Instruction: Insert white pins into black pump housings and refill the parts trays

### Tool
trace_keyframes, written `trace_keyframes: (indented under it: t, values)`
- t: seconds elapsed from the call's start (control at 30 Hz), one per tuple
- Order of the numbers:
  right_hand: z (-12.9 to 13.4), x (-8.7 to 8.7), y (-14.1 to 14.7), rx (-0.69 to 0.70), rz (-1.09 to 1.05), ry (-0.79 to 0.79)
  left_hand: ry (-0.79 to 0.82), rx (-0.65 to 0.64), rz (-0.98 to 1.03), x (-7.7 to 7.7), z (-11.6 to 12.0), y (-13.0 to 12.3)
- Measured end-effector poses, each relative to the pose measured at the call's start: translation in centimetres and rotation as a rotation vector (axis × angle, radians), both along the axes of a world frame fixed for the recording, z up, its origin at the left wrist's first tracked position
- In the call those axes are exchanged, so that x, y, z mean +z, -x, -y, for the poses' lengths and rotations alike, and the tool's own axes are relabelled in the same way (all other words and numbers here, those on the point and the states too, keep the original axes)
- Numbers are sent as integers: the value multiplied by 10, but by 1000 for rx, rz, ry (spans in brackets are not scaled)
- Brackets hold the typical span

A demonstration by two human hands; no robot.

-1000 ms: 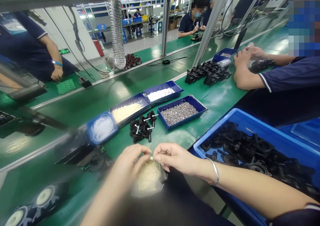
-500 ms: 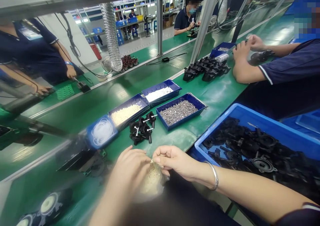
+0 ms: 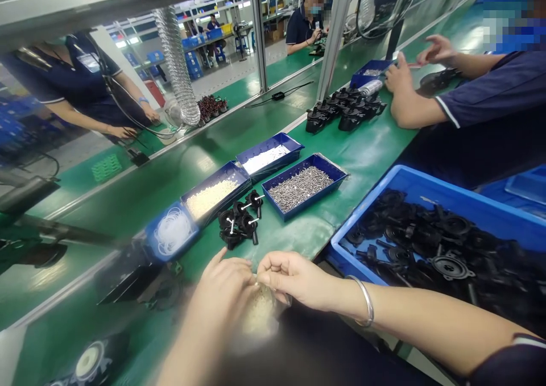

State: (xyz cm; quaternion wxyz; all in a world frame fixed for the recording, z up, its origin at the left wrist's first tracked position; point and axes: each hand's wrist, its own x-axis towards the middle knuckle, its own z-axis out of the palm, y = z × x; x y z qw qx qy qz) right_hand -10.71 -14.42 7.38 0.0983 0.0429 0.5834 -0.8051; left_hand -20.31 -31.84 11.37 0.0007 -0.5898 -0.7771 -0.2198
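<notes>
A clear plastic bag (image 3: 261, 312) of small cream-coloured parts hangs at the table's near edge, its top pinched between my two hands. My left hand (image 3: 228, 283) is closed at the bag's left side, slightly blurred. My right hand (image 3: 286, 275), with a bangle on its wrist, pinches the bag's top between thumb and fingers. Just beyond my hands lies a cluster of black plastic housings (image 3: 239, 224) with white pins. Behind them stands a blue tray of cream rings (image 3: 211, 199), and to its right a tray of metal pins (image 3: 302, 188).
A blue tray of white pieces (image 3: 268, 158) and a tray of clear rings (image 3: 173, 231) line the bench. At right stands a large blue bin (image 3: 396, 175) of black parts. A co-worker's arm (image 3: 420, 104) rests beyond it, near stacked black assemblies (image 3: 345, 108).
The view has shifted slightly. My hands stay together on the bag's top. The co-worker at right has spread their hands apart, and the person at left has moved their arms.
</notes>
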Motion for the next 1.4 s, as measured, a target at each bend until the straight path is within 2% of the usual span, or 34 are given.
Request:
trace_keyframes:
  t: [0.17, 0.3, 0.43, 0.5, 0.63, 0.77, 0.83, 0.9, 0.97, 1.03, 1.1, 1.2, 1.27, 1.3, 1.4]
  values:
    - [4, 0, -3, -54, -5, 1, -90, -10, -334, 0, 3, -10]
    - [9, -1, -4, -98, 36, 108, -109, -86, -461, 4, 7, -20]
    - [11, -4, -4, -128, 50, 179, -204, -17, -432, 4, 10, -27]
    - [10, -5, -4, -135, 44, 178, -189, 5, -395, 1, 10, -27]
    - [6, -3, -4, -129, 31, 89, -99, -10, -321, -1, 15, -20]
    - [2, 1, -4, -120, 6, -13, 76, -40, -217, 6, 30, -10]
    - [1, 1, -4, -130, -10, -49, -1, 53, -76, 6, 39, -8]
    - [-1, 1, -4, -137, -31, -60, -176, 172, 118, -3, 45, -10]
    - [-2, 0, -5, -127, -53, -66, -287, 237, 298, -21, 45, -19]
    - [-2, -3, -6, -100, -76, -66, -273, 264, 389, -41, 40, -32]
    - [-4, -9, -6, -80, -103, -44, -199, 338, 383, -60, 34, -46]
    - [-11, -22, -8, -138, -150, -20, -90, 460, 353, -79, 30, -62]
    - [-18, -32, -10, -117, -223, -136, -46, 480, 369, -86, 31, -66]
    - [-21, -36, -10, -52, -265, -242, -36, 474, 397, -87, 33, -68]
    - [-27, -47, -6, 261, -332, -544, -73, 455, 509, -91, 36, -68]
